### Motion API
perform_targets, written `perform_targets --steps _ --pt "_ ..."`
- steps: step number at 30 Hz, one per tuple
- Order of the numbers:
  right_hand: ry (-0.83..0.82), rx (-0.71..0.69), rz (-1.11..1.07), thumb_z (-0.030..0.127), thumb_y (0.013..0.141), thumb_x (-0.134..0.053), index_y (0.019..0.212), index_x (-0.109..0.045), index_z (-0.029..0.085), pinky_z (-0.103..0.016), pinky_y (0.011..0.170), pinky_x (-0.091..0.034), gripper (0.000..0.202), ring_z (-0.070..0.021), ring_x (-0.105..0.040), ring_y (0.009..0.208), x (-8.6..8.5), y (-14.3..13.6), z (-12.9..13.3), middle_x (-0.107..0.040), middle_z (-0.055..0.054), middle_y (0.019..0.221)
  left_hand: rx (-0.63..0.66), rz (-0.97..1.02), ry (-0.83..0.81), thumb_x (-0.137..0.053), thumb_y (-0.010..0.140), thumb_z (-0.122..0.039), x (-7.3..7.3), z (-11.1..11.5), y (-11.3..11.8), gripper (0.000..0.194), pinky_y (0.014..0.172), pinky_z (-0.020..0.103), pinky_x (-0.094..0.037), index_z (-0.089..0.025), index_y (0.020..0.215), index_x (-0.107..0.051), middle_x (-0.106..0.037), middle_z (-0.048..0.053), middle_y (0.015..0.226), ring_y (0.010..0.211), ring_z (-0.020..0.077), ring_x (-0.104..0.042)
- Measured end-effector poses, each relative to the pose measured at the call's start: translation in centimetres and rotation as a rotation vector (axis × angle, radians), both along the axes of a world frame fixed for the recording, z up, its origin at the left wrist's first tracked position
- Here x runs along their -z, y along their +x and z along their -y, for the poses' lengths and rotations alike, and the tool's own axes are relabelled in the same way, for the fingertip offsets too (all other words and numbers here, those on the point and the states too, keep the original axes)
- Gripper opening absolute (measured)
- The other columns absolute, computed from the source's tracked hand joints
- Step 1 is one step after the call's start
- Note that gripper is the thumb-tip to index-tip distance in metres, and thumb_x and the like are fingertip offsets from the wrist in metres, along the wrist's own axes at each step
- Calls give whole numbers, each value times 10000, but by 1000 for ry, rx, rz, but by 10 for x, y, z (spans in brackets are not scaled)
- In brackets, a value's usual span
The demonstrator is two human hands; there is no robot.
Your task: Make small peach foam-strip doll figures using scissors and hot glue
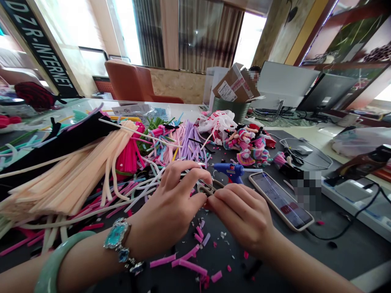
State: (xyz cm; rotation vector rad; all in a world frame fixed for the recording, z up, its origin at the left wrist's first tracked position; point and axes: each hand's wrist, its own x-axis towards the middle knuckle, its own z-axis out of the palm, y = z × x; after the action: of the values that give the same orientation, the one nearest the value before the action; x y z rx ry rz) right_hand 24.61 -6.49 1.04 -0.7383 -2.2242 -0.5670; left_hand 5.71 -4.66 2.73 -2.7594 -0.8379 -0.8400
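Observation:
My left hand [175,199] is bent, its index finger arched above the thumb and the other fingers partly hidden. The left thumb tip meets the fingertips of my right hand [242,213], which are pinched together. Whatever lies between the fingertips is too small or too covered to name. Just behind them are the grey-brown looped handles of what look like scissors [218,185], partly hidden by the hands. A blue hot glue gun [230,170] lies beyond. Short pink pipe cleaner pieces [192,266] are scattered on the dark table [171,280] below the hands.
To the left lies a thick bundle of peach pipe cleaners [67,183], with pink, purple and green ones behind. Small colourful fuzzy figures [252,146] are heaped at the back. On the right are a phone [281,201] and a white power strip [357,203] with cables. A cardboard box [236,85] and monitors [284,83] stand farther off.

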Motion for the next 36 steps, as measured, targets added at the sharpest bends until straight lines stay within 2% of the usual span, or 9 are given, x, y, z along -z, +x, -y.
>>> perform_targets --steps 6,21,25,29,32,36 --pt "-1 -5 -2 42 807 -605 767 -646 78 -355 668 -499 68 -199 -583 727 0 1 1 -658 -93 742 14 18 2 -473 877 -81 1 0 1 139 1067 431 -274 -155 810 -569 -432 40 1188 1217 249 -320" --pt "-7 -3 -7 48 810 -595 739 -642 84 -345 645 -490 92 -189 -564 704 1 0 2 -650 -89 721 25 4 -27 -460 883 -77 3 0 2 136 1075 460 -271 -155 830 -558 -423 49 1192 1230 260 -302" --pt "-8 -4 -15 43 807 -599 730 -637 87 -339 644 -488 96 -185 -563 705 1 -1 2 -644 -83 711 34 24 -34 -464 883 -73 4 0 2 139 1080 437 -274 -150 830 -566 -432 52 1177 1224 254 -309" --pt "3 -26 -18 42 806 -601 738 -636 83 -338 639 -482 87 -185 -563 706 2 0 3 -639 -83 709 93 25 26 -481 884 -72 5 0 1 118 1095 377 -272 -141 841 -567 -448 44 1153 1214 233 -316" --pt "19 -53 -18 39 809 -593 745 -638 79 -333 624 -475 88 -187 -568 707 2 1 4 -635 -84 706 123 43 64 -483 884 -68 5 -1 0 124 1116 382 -246 -154 831 -556 -465 21 1135 1195 215 -331" --pt "10 -46 -5 48 823 -579 757 -644 86 -324 623 -469 99 -181 -574 703 3 2 4 -631 -77 704 110 55 20 -461 886 -58 6 -1 1 161 1097 386 -271 -171 827 -559 -468 20 1131 1213 224 -315"
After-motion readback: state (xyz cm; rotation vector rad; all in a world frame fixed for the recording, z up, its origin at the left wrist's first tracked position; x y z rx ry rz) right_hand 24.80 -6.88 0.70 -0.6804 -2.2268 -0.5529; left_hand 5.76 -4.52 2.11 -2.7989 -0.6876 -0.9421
